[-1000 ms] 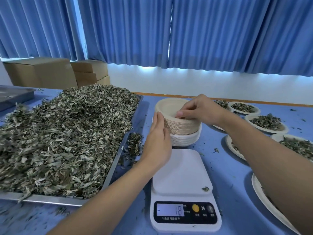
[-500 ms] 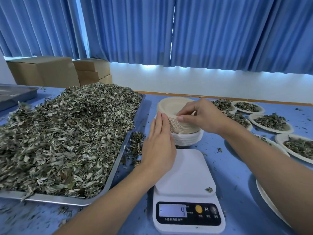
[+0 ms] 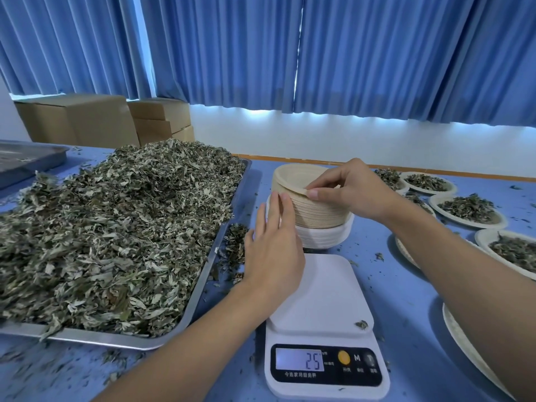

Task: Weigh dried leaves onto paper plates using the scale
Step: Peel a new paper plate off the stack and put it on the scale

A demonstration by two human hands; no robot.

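A tall stack of paper plates stands behind the white scale, tan plates above, white ones below. My right hand pinches the rim of the top plate between thumb and fingertips and lifts its near edge. With straight fingers, my left hand presses against the stack's left side. The scale's platform is bare except for one leaf scrap, and its display reads 25. A big heap of dried leaves fills a metal tray on the left.
Several paper plates with leaf portions lie on the blue table at the right, one more plate near my right forearm. Loose leaf bits dot the table. Cardboard boxes stand at the back left, beside a second metal tray.
My right thumb and fingers have pried up the top plate's near rim. The left hand stayed against the stack. The scale reading went from 12 to 4 to 25.
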